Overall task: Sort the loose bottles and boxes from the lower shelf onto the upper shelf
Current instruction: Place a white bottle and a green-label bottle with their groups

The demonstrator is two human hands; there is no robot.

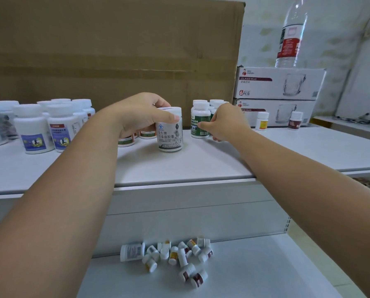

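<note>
- Where the lower shelf (244,265) lies nearest, about twelve small bottles (183,258) and one bigger bottle (132,252) lie heaped.
- Left hand (141,112) clamps one grey-label bottle (170,134), upright on the upper shelf (190,164).
- Right hand (225,123) touches one green-label bottle (200,123); grip unclear.
- Two mug boxes (276,82) stacked behind.

Both bare forearms reach forward, converging. The left hand (141,114) curls around the top of a white bottle (170,136), thumb across its front just under the lid, fingers behind. The right hand (225,123) sits just right of those fingers, knuckles up, fingers curled, tips pointing left; its grip cannot be told.
</note>
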